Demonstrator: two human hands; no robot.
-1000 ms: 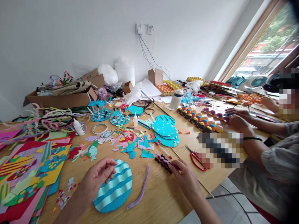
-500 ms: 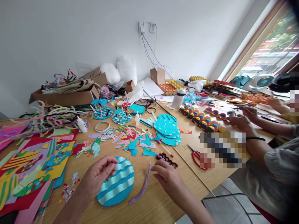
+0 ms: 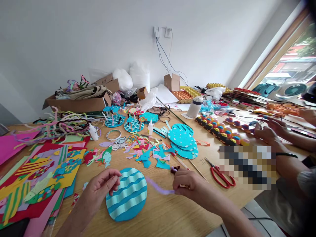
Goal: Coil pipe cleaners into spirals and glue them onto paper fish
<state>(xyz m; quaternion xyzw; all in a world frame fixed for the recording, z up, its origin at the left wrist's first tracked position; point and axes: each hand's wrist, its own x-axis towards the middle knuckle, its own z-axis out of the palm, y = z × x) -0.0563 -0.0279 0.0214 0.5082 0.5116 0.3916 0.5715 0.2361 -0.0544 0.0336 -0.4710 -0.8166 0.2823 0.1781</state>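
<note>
In the head view my right hand (image 3: 189,187) pinches one end of a purple pipe cleaner (image 3: 159,188), whose free part stretches left above the table. A dark brown and lilac twisted piece (image 3: 175,169) shows just behind that hand, partly hidden by it. My left hand (image 3: 105,184) is at the upper left edge of a blue disc (image 3: 128,197) with wavy light-blue strips. Its fingers are curled with thumb and fingertips close together, and whether something small is between them cannot be made out.
Blue discs (image 3: 181,136), paper scraps (image 3: 145,154) and a glue bottle (image 3: 150,129) lie beyond my hands. Red-handled scissors (image 3: 222,177) are to the right, coloured paper sheets (image 3: 66,171) to the left. Another person's hands (image 3: 268,133) work at the right.
My right hand has closed on the purple pipe cleaner, which lay on the table before, and swung it up off the wood. The view has shifted slightly left.
</note>
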